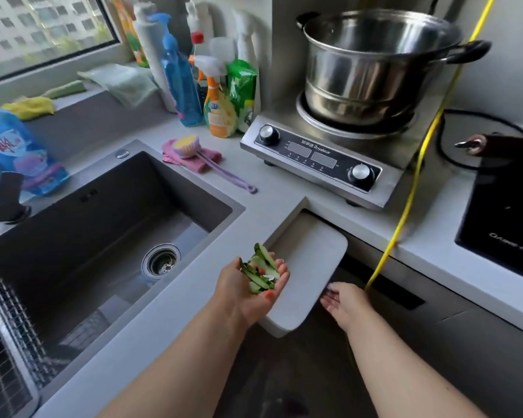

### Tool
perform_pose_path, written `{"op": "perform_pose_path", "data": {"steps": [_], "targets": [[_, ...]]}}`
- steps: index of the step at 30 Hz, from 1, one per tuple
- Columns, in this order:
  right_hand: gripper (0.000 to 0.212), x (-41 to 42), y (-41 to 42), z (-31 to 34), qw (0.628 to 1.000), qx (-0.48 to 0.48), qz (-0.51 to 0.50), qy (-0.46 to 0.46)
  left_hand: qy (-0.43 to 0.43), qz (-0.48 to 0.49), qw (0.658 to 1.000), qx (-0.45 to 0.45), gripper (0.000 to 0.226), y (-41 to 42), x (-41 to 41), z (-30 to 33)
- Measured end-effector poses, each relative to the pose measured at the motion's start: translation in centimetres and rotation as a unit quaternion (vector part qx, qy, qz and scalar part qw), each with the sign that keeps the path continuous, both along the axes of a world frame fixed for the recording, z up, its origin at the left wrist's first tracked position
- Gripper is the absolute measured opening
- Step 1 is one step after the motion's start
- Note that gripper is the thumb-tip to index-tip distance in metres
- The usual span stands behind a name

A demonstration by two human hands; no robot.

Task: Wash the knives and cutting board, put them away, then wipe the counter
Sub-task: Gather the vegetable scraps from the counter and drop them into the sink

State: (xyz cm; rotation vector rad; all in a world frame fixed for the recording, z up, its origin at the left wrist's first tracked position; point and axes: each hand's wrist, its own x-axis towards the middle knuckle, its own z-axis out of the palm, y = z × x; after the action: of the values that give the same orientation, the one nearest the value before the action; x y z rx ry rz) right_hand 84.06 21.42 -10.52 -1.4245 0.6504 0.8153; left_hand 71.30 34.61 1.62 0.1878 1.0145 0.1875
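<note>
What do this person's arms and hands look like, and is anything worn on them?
Both forearms are bare: no sleeves, gloves, watch or bracelets in view. The left hand and right hand show no rings that I can make out. The nails look short; whether they are polished is too blurred to tell.

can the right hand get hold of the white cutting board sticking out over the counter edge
Probably yes: the right hand is open at the white cutting board's overhanging edge, with nothing between them.
</note>
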Motion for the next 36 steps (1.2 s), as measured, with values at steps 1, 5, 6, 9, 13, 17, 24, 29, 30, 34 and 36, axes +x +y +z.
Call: {"op": "perform_pose_path", "data": {"steps": [1, 5, 6, 9, 13, 17, 24, 29, 30, 34, 36], "targets": [[0.012, 0.1, -0.1, -0.1, 1.0, 0.007, 0.0, -0.012, 0.002, -0.001, 1.0, 0.002, 0.063, 0.0, 0.0, -0.1], [0.022, 0.2, -0.5, -0.8, 0.997, -0.049, 0.018, -0.051, 0.005, 0.001, 1.0, 0.002, 0.064, 0.2, 0.2, -0.4], [0.022, 0.2, -0.7, -0.9, 0.996, -0.071, 0.02, -0.053, 0.007, 0.002, 1.0, 0.001, 0.064, 0.2, 0.3, -0.4], [0.019, 0.1, -2.0, -1.8, 0.993, -0.102, 0.015, -0.058, 0.007, 0.002, 1.0, -0.002, 0.066, 0.3, 0.3, -0.6], [0.02, 0.4, -3.5, -2.2, 0.99, -0.119, 0.024, -0.076, 0.013, -0.002, 1.0, -0.001, 0.068, 0.5, 0.4, -1.1], [0.022, 0.5, -4.7, -3.2, 0.985, -0.162, 0.027, -0.043, 0.019, -0.003, 1.0, 0.004, 0.066, 0.6, 0.6, -1.4], [0.015, -1.5, -8.1, -5.6, 0.984, -0.175, 0.018, 0.028, 0.083, -0.012, 0.996, 0.03, 0.057, 0.2, 2.4, -2.6], [0.014, -0.8, -7.3, -4.1, 0.924, -0.348, 0.101, -0.125, 0.067, -0.1, 0.992, 0.047, 0.075, -1.0, 4.3, -1.7], [0.012, -0.9, -7.0, -3.0, 0.904, -0.368, 0.102, -0.192, 0.055, -0.109, 0.991, 0.046, 0.087, -1.0, 4.5, -2.2], [0.015, -1.8, -3.8, 1.4, 0.857, -0.236, 0.105, -0.446, 0.013, -0.085, 0.996, 0.001, 0.105, 0.1, 4.1, -4.7], [0.02, -3.0, -2.2, 3.0, 0.817, -0.117, 0.207, -0.525, -0.027, -0.075, 0.997, -0.016, 0.105, 0.1, 4.0, -4.7]]}}
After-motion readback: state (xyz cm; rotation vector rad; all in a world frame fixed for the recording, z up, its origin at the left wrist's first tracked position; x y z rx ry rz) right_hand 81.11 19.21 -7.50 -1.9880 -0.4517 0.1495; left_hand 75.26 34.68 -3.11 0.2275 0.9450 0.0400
